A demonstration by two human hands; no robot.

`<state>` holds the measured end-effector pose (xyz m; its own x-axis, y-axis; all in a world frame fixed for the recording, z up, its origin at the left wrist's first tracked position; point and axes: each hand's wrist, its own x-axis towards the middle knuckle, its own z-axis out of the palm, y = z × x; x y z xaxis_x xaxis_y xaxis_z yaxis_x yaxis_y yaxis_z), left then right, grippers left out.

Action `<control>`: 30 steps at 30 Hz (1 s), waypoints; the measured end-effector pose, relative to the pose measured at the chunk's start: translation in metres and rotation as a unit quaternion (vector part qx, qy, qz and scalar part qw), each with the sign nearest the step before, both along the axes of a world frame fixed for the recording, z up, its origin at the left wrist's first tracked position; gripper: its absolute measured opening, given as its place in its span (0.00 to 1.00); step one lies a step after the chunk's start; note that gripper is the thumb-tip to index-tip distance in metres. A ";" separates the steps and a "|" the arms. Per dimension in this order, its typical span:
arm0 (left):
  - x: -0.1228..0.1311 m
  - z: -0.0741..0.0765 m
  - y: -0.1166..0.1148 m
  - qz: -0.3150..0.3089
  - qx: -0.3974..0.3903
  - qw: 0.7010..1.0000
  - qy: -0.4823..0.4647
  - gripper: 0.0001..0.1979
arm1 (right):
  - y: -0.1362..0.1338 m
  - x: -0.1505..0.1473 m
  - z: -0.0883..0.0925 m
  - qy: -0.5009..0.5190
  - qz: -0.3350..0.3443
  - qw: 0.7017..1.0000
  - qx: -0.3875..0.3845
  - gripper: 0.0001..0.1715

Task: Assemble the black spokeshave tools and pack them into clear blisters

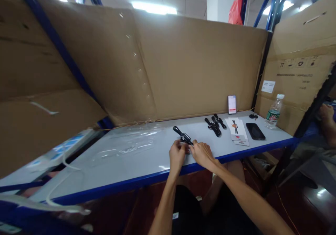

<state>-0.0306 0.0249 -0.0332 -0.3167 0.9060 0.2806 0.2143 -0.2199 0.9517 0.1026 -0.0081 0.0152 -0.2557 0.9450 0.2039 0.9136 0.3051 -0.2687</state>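
Both my hands meet on a black smartwatch (183, 135) lying on the grey shelf top (131, 158). My left hand (177, 155) pinches its near end with curled fingers. My right hand (201, 153) grips the same end from the right, fingers closed. The watch's strap sticks out away from me, toward the back left. Two or three more black watches (215, 125) lie side by side farther right.
Clear plastic bags (128, 142) lie at the left. On the right are printed leaflets (237, 132), a black phone (255, 131), a small box (232, 104) standing upright, and a water bottle (273, 112). Cardboard walls (183, 63) close the back and sides. Another person's limb (327, 114) shows at far right.
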 end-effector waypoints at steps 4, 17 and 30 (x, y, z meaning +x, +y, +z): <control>0.009 0.007 -0.005 -0.001 0.020 0.999 0.040 0.19 | -0.007 0.031 0.001 -0.031 -0.080 0.996 -0.001 0.19; 0.001 0.023 -0.021 -0.038 0.009 0.992 -0.119 0.25 | 0.025 0.063 0.010 -0.076 -0.134 0.988 -0.021 0.25; 0.007 0.045 -0.044 0.038 0.021 0.991 -0.128 0.16 | -0.004 0.077 0.007 -0.059 -0.096 0.994 0.012 0.20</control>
<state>-0.0234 -0.0195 0.0115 -0.4500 0.8657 0.2192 -0.0148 -0.2527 0.9674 0.1795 -0.0116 0.0226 -0.0948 0.9738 0.2068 0.9801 0.1277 -0.1518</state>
